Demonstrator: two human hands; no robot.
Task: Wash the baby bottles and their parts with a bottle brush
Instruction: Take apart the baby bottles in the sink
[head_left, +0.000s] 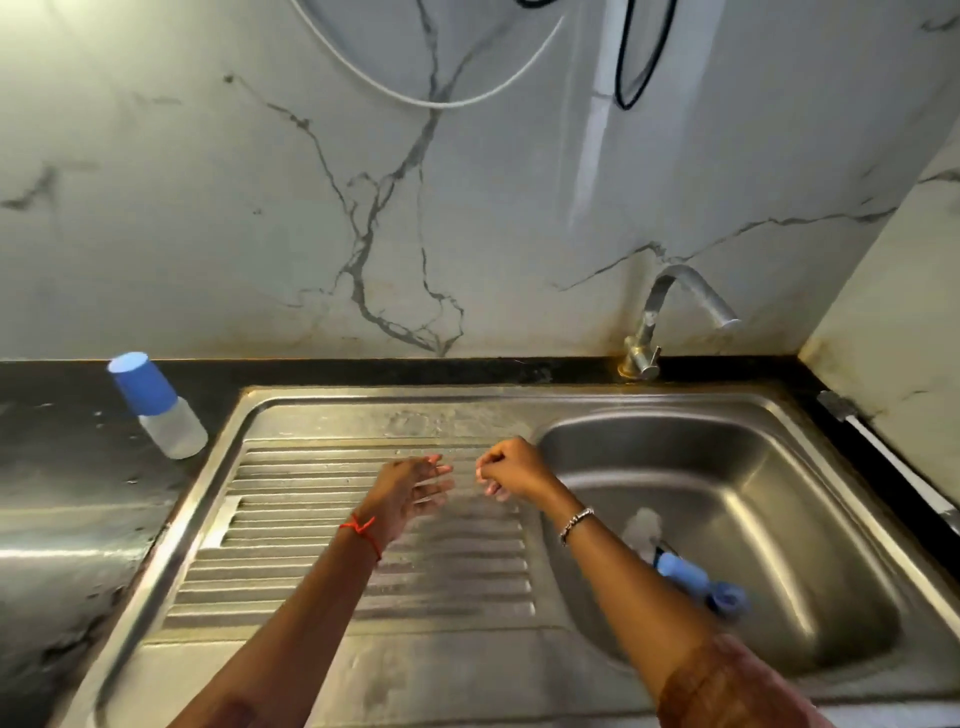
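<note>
So the steel sink (363, 410) took up most of the view. The baby bottle (161, 410) stood capped on the dark worktop (62, 467) just left of it, and the bottle brush (680, 569) lay down in the basin. Both hands hovered over the drainboard. The left hand (410, 488) had its grip apart and empty. The right hand (511, 467) was curled, and I couldn't tell if it pinched anything. Looked like a between-steps moment to me; next move probably calls for reaching left for the bottle, uncapping it, then getting the brush.

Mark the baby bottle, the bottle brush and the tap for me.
baby bottle (156, 397): head view, lower part of its blue cap.
bottle brush (680, 571): head view, middle of its blue handle.
tap (649, 317): head view, upright stem above the base.
</note>
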